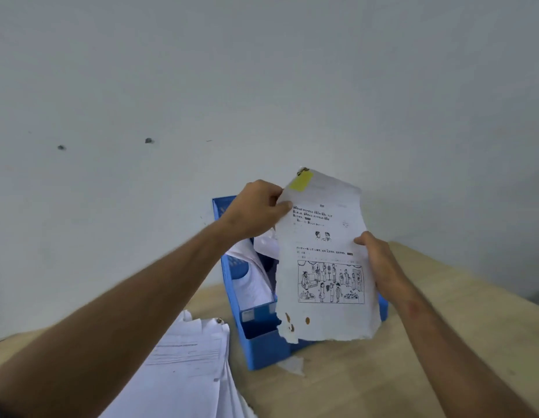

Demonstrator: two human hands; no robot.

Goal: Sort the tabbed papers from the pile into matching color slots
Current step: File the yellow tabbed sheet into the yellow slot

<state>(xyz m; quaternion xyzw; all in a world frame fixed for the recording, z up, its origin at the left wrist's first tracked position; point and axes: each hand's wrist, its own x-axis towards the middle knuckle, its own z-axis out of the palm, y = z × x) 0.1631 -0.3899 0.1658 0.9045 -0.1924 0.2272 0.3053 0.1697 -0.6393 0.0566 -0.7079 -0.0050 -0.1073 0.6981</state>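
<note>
Above blue organizer [263,348] holding papers [253,282]: both hands grip yellow-tabbed sheet [322,267].

A plain pale grey wall [262,70] with two dark marks stands behind a light wooden table [443,297].

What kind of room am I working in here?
Probably an office or study corner: a wooden desk against a bare wall, a blue file box holding papers, and a paper pile.
</note>
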